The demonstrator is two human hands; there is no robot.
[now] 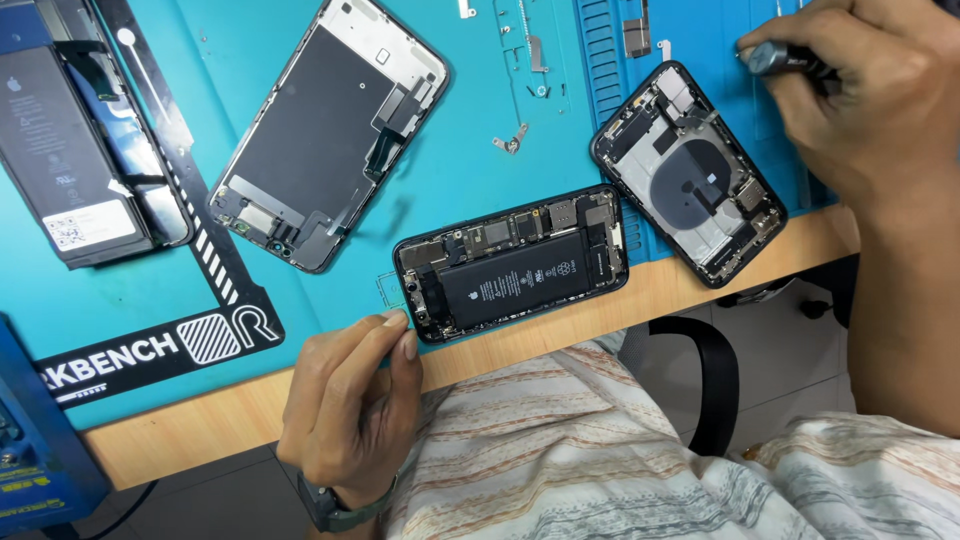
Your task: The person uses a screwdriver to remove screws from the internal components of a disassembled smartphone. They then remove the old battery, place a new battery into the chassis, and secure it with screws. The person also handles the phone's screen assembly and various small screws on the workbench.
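the left hand (350,400) sits at about 7 o'clock in the view, its fingers curled together, and the thumb and first finger press on the lower left corner of the opened phone with battery (512,262), holding it against the blue mat (440,150). the right hand (865,100) is up at 2 o'clock, closed around a dark screwdriver (785,58) whose tip i cannot see. it is lifted above the mat, apart from the phones.

the phone with battery lies in the middle, half over the wooden table edge (620,300). to do this step well, i think the left fingers should keep the body flat and still, and the tool should come down straight on the screw, not tilted, so the head is not damaged.

at 3 o'clock from it lies a second opened phone body (688,172) with a round coil. at 11 o'clock lies a removed screen panel (330,130) face down, and at far 9 o'clock a loose battery (55,150). small metal brackets (510,140) lie near 12 o'clock.
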